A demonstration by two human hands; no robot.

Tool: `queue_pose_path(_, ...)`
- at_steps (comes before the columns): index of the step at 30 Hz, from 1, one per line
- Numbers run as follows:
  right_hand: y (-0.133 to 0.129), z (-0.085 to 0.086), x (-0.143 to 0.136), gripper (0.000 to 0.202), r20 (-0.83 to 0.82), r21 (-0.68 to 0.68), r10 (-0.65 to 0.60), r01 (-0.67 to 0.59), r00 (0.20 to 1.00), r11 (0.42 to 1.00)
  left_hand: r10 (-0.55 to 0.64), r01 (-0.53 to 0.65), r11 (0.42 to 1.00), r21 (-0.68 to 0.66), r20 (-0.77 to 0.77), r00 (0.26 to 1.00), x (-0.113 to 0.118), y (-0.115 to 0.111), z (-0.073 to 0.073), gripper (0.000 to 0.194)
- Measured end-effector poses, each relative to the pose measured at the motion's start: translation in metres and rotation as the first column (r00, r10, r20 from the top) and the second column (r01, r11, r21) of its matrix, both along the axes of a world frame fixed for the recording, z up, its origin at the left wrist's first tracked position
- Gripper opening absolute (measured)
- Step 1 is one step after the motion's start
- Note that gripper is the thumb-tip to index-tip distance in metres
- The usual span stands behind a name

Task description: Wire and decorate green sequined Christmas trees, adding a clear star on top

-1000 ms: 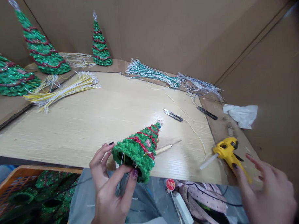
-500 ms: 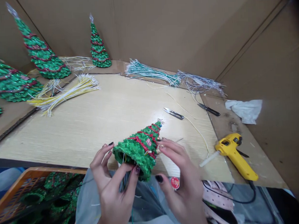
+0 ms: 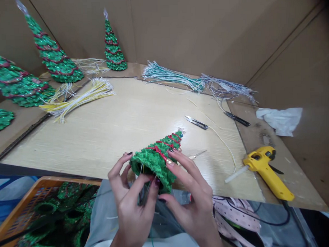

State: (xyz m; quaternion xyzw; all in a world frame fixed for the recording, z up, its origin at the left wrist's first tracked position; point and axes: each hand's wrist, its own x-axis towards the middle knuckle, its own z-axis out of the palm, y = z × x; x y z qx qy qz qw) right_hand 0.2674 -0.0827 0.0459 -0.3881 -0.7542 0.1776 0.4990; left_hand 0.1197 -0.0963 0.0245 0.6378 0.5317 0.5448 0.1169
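A small green Christmas tree (image 3: 155, 161) with red garland and a pale star lies tilted between my hands, its hollow base facing me. My left hand (image 3: 134, 198) reaches to the base; thumb and index finger pinch at the opening, where thin wires show, and another finger rests on the upper rim. My right hand (image 3: 189, 187) is closed around the tree's right side, fingertips on the garland and thumb by the lower rim. What the left fingertips pinch inside is partly hidden. Behind the right fingers lies a thin pointed tool (image 3: 199, 154).
Thread snips (image 3: 196, 122), a black-handled cutter (image 3: 236, 118) and a yellow glue gun (image 3: 268, 174) lie to the right. Yellow-white wires (image 3: 80, 99) and green-white wires (image 3: 172, 76) lie farther back. Finished trees (image 3: 114, 49) stand at the back left. An orange crate (image 3: 24, 200) holds more trees.
My right hand has closed in from beside the tree and now holds its side. The left hand stays at the base. The whole view has shifted slightly.
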Motion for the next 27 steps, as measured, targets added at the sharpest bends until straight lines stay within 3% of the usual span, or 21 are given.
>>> queue_pose_path(11, 0.0005, -0.0035, 0.0037, 0.055, 0.107, 0.066, -0.016, 0.009, 0.994, 0.998, 0.027, -0.027, 1.0, -0.005, -0.009, 1.0, 0.0021, 0.0032, 0.0041, 0.021)
queue_pose_path(27, 0.0018, -0.0055, 0.001, 0.058, 0.008, 0.071, -0.073, 0.072, 0.997, 0.995, 0.01, -0.011, 1.0, -0.011, -0.069, 0.998, 0.0082, 0.0102, 0.0062, 0.023)
